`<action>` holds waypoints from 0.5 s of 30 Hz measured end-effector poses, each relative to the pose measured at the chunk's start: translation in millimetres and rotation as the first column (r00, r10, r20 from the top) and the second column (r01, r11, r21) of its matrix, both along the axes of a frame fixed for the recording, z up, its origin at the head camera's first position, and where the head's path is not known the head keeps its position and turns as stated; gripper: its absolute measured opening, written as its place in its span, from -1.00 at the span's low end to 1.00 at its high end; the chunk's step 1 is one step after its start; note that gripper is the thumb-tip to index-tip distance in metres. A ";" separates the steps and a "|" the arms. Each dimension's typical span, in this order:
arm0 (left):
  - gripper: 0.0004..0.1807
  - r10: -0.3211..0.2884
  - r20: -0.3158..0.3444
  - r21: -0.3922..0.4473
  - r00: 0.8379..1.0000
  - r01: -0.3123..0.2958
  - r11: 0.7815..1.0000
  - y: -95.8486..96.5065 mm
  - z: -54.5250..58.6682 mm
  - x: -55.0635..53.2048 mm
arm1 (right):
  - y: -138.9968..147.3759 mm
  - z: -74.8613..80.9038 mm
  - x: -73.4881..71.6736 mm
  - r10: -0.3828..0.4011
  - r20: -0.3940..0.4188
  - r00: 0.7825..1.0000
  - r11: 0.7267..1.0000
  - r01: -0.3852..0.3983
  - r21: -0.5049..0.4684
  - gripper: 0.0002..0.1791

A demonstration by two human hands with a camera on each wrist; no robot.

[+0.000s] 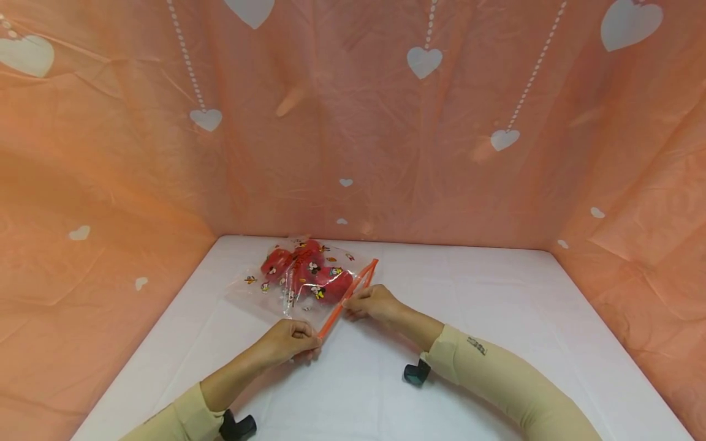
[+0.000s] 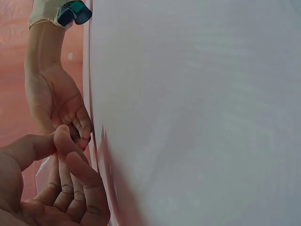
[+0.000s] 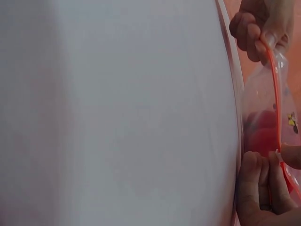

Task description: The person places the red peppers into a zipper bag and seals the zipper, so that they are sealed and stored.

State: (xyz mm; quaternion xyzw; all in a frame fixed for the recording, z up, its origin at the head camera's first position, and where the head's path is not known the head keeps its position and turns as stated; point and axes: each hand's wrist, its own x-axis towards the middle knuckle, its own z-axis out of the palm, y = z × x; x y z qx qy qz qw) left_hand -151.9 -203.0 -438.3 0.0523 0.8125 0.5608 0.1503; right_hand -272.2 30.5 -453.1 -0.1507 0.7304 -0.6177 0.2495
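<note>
A clear plastic zip bag point(image 1: 250, 298) printed with small cartoon figures lies on the table, with several round red things point(image 1: 337, 283) inside; their kind is blurred by the plastic. Along its near right side runs an orange zip strip point(image 1: 334, 320). My left hand point(image 1: 287, 343) pinches the strip's near end between thumb and fingers. Farther up, my right hand point(image 1: 376, 302) pinches the strip at a small white slider point(image 3: 278, 154). Beyond the right hand, two orange edges stand apart. In the left wrist view, the left hand's curled fingers point(image 2: 89, 181) hide the bag.
A white-covered table point(image 1: 469, 288) carries the bag near its back left. Orange sheeting point(image 1: 358, 122) with white hearts hangs behind and at both sides. Dark devices are worn at the left wrist point(image 1: 238, 427) and the right wrist point(image 1: 416, 373).
</note>
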 end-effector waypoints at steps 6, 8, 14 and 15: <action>-0.79 -0.005 -0.002 0.009 1.000 0.005 1.000 -0.1 3.0 0.5 | 1.3 2.0 -6.9 -0.023 -0.034 0.999 0.999 0.023 0.025 -0.77; -0.79 -0.006 -0.001 0.013 1.000 0.006 1.000 -0.5 3.2 0.5 | 1.7 2.5 -8.3 -0.028 -0.038 0.999 0.999 0.030 0.028 -0.78; -0.78 -0.004 0.002 0.015 1.000 0.004 1.000 -0.5 2.4 0.9 | 2.7 5.0 -10.9 -0.035 -0.079 0.996 0.998 0.039 0.056 -0.80; -0.78 -0.005 0.001 0.015 1.000 0.005 1.000 -0.5 2.4 0.9 | 2.9 5.5 -11.4 -0.036 -0.090 0.995 0.997 0.042 0.066 -0.80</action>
